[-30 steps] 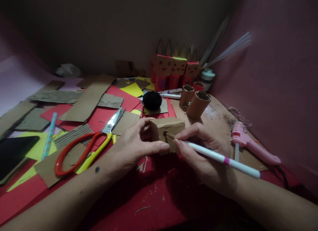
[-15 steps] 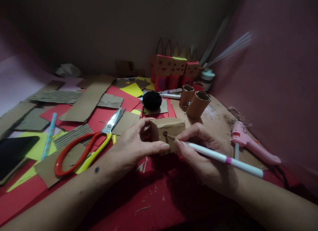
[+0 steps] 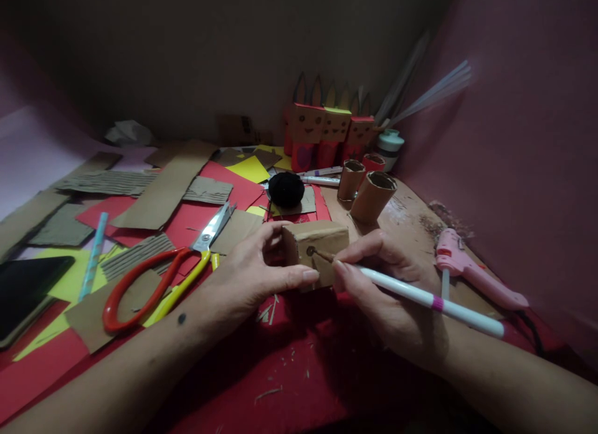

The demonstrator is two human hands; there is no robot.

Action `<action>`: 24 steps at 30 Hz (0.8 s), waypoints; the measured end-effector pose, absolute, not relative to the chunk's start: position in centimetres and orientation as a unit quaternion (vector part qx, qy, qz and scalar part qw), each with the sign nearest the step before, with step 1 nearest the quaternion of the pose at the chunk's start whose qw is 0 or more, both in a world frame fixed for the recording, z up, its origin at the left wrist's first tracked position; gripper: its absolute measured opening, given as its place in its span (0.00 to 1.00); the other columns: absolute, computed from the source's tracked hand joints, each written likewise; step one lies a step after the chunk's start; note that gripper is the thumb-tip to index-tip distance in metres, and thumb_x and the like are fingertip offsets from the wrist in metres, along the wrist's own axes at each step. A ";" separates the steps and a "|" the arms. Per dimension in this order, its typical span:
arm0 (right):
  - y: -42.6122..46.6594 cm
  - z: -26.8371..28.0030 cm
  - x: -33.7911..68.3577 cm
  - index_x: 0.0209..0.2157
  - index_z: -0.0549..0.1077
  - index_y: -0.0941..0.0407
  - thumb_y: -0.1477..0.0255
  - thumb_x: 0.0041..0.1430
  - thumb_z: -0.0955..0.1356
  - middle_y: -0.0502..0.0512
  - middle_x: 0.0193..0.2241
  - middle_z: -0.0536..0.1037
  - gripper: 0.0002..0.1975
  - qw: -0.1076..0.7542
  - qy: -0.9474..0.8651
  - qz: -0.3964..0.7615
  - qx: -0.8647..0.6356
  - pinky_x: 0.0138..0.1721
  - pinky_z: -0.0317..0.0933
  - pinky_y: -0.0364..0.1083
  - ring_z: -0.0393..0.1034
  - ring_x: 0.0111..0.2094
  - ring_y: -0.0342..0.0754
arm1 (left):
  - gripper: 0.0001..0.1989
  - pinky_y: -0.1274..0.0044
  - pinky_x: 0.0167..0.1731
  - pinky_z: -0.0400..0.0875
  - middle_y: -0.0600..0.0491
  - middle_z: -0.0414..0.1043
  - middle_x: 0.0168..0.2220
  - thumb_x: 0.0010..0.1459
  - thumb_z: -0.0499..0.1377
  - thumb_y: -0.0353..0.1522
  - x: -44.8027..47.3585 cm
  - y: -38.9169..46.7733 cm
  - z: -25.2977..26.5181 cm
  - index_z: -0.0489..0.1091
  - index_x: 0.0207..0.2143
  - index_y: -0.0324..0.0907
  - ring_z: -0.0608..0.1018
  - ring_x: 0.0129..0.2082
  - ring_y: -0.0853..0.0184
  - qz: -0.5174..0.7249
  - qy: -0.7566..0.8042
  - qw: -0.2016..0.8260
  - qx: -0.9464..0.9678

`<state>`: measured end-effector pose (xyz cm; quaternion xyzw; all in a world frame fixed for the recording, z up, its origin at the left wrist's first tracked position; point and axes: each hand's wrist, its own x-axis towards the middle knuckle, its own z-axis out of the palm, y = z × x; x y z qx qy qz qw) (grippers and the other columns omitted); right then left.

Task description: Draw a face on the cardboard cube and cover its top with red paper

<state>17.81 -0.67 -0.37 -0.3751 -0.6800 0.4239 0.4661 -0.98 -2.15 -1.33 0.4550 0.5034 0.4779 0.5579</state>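
Hands (image 3: 247, 267) partly cover the cardboard box (image 3: 322, 238) and white marker (image 3: 406, 289)

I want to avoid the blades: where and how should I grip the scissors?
Grip the scissors by the red handle loop, probably from the near left: it lies toward the camera, blades pointing away, with the left forearm to its right.

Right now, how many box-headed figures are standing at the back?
3: the left figure, the yellow-topped middle figure and the right figure, in a row; more may hide behind.
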 end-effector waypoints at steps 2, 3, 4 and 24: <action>-0.6 -0.4 17.8 0.27 0.73 0.54 0.70 0.55 0.71 0.47 0.18 0.71 0.05 0.461 -0.678 0.429 -0.379 0.18 0.56 0.39 0.62 0.18 0.40 | 0.26 0.57 0.52 0.71 0.46 0.78 0.47 0.43 0.75 0.35 -1.0 -2.2 -1.4 0.71 0.45 0.44 0.78 0.52 0.46 0.476 0.502 0.559 0.457; -0.6 -0.3 17.8 0.27 0.72 0.54 0.70 0.55 0.71 0.47 0.18 0.71 0.05 0.459 -0.676 0.435 -0.379 0.18 0.56 0.39 0.62 0.18 0.40 | 0.26 0.57 0.52 0.71 0.46 0.78 0.48 0.44 0.75 0.34 -1.1 -2.2 -1.4 0.71 0.46 0.44 0.78 0.52 0.46 0.474 0.501 0.561 0.457; -0.6 -0.3 17.8 0.27 0.72 0.54 0.70 0.55 0.71 0.46 0.18 0.71 0.05 0.457 -0.674 0.440 -0.378 0.18 0.56 0.39 0.61 0.18 0.40 | 0.27 0.57 0.52 0.71 0.46 0.77 0.49 0.44 0.75 0.34 -1.1 -2.3 -1.5 0.71 0.47 0.44 0.78 0.53 0.47 0.472 0.500 0.564 0.457; -0.5 -0.4 17.7 0.27 0.71 0.54 0.71 0.55 0.70 0.46 0.18 0.69 0.05 0.453 -0.679 0.440 -0.374 0.17 0.55 0.39 0.60 0.18 0.40 | 0.27 0.58 0.51 0.72 0.46 0.77 0.50 0.45 0.74 0.33 -1.0 -2.1 -1.6 0.70 0.48 0.44 0.78 0.53 0.47 0.471 0.500 0.564 0.459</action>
